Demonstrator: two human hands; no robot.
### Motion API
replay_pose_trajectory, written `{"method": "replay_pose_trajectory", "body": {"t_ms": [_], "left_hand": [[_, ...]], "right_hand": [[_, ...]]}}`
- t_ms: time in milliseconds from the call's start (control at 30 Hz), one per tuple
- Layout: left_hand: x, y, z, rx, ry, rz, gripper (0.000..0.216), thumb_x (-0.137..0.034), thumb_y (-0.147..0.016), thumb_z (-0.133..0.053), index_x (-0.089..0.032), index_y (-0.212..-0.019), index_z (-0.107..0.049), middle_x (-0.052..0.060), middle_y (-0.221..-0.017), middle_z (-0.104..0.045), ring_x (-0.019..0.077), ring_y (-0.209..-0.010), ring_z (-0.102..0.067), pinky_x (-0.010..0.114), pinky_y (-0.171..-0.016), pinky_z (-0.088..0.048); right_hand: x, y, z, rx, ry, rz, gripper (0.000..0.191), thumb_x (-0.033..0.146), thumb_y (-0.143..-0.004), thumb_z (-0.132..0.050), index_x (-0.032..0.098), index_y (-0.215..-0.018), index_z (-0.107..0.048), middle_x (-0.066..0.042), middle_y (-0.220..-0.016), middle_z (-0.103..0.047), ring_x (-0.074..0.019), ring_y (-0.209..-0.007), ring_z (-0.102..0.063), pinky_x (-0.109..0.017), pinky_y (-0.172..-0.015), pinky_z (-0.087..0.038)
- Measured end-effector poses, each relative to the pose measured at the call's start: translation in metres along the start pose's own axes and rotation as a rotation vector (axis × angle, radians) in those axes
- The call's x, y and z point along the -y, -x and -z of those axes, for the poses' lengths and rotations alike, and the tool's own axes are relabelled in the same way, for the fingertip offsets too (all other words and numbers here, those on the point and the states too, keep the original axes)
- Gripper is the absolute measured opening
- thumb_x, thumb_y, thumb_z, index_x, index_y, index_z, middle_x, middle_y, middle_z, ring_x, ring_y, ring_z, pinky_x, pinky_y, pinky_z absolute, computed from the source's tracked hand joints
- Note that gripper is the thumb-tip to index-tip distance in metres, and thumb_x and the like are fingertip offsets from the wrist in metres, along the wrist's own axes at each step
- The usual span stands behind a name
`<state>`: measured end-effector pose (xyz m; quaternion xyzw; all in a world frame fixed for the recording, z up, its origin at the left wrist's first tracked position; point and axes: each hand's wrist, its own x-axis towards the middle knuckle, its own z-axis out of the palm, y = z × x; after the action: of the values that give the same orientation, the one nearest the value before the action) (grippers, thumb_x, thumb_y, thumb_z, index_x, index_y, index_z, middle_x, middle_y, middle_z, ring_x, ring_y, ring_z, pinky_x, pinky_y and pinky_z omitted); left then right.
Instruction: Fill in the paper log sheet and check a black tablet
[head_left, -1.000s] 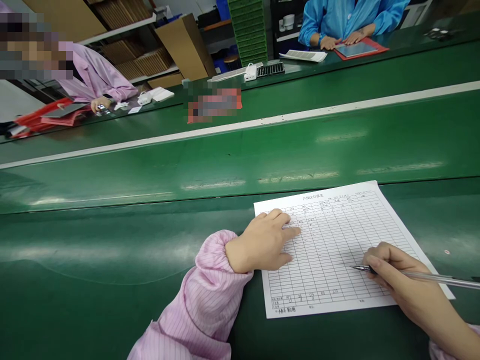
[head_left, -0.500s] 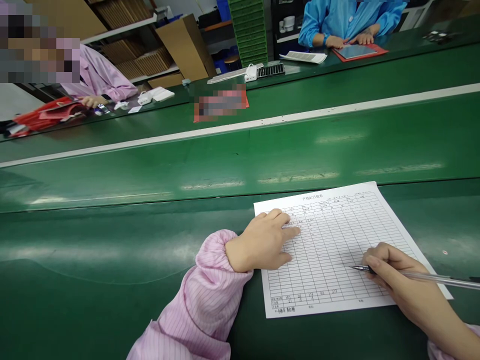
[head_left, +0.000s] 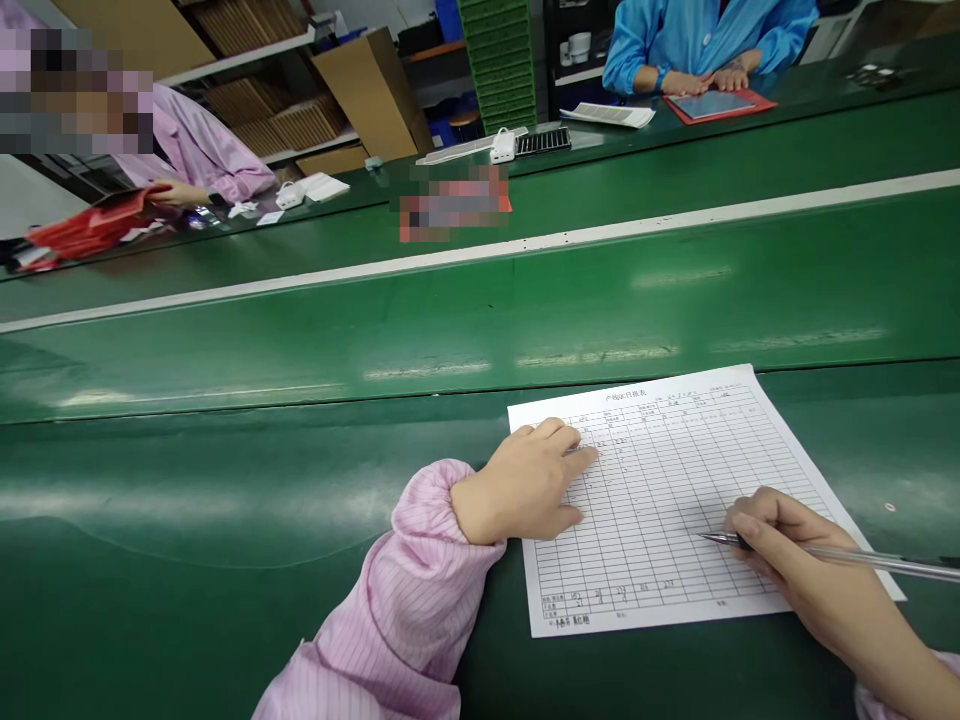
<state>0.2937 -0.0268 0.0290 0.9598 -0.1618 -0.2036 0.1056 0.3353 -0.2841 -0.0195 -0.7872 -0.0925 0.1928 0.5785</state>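
A white printed form with a grid of rows and columns (head_left: pixel 675 470) lies on the green bench in front of me. My left hand (head_left: pixel 525 480) rests flat on the form's left edge, fingers stretched out, holding the sheet down. My right hand (head_left: pixel 795 560) is closed round a clear pen (head_left: pixel 825 553), whose tip sits over the lower right part of the grid. Both wrists show pink striped sleeves.
A green conveyor belt (head_left: pixel 480 320) with a white stripe runs across beyond the form. Across it, a person in pink (head_left: pixel 202 150) handles a red folder at far left; a person in blue (head_left: pixel 697 40) works on a tablet at top right. Cardboard boxes and green trays stand behind.
My hands and the form stay where they were. The person in pink at far left has lifted the red folder, and the blurred item on the far belt has drifted right.
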Motion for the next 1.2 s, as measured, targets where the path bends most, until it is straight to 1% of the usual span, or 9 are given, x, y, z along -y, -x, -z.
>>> {"method": "replay_pose_trajectory", "body": {"t_ms": [233, 367, 567, 933, 1200], "left_hand": [[0.0008, 0.0002, -0.0015, -0.02, 0.008, -0.013, 0.056, -0.035, -0.077, -0.063, -0.015, -0.127, -0.047, 0.009, -0.116, -0.052, 0.0261, -0.109, -0.045, 0.04, -0.088, -0.043], [0.0014, 0.0, -0.0023, -0.028, 0.002, -0.012, 0.056, -0.036, -0.078, -0.063, -0.015, -0.127, -0.046, 0.009, -0.116, -0.052, 0.0258, -0.11, -0.045, 0.04, -0.088, -0.043], [0.0018, -0.0001, -0.0024, -0.042, 0.018, -0.01, 0.056, -0.037, -0.077, -0.063, -0.012, -0.124, -0.047, 0.01, -0.117, -0.053, 0.0251, -0.109, -0.045, 0.039, -0.091, -0.042], [0.0014, -0.0004, -0.0016, -0.035, 0.03, -0.008, 0.051, -0.036, -0.077, -0.063, -0.012, -0.119, -0.049, 0.01, -0.119, -0.053, 0.0249, -0.111, -0.045, 0.039, -0.092, -0.042], [0.0017, -0.0004, -0.002, -0.032, 0.021, -0.013, 0.056, -0.036, -0.076, -0.064, -0.013, -0.124, -0.048, 0.011, -0.117, -0.053, 0.0261, -0.11, -0.046, 0.039, -0.091, -0.042]], "right_hand": [[-0.0005, -0.0003, 0.0008, 0.002, -0.024, 0.015, 0.043, 0.054, -0.073, -0.064, 0.021, -0.051, -0.051, 0.0, -0.05, -0.044, -0.0131, -0.046, -0.038, -0.023, -0.04, -0.034], [0.0018, -0.0001, -0.0001, -0.002, -0.015, -0.005, 0.043, 0.056, -0.071, -0.065, 0.021, -0.05, -0.051, 0.0, -0.05, -0.045, -0.0128, -0.045, -0.037, -0.024, -0.04, -0.034], [0.0014, -0.0017, -0.0004, 0.001, -0.019, 0.017, 0.043, 0.056, -0.072, -0.065, 0.021, -0.051, -0.051, 0.0, -0.05, -0.045, -0.0129, -0.045, -0.038, -0.023, -0.04, -0.035], [0.0035, -0.0011, -0.0012, -0.012, -0.004, -0.015, 0.046, 0.06, -0.068, -0.065, 0.021, -0.049, -0.051, -0.001, -0.05, -0.047, -0.0139, -0.046, -0.04, -0.024, -0.041, -0.036], [0.0002, -0.0005, 0.0002, 0.0, -0.031, 0.027, 0.044, 0.056, -0.073, -0.065, 0.021, -0.051, -0.051, 0.0, -0.05, -0.046, -0.0121, -0.045, -0.038, -0.022, -0.041, -0.035]]}}
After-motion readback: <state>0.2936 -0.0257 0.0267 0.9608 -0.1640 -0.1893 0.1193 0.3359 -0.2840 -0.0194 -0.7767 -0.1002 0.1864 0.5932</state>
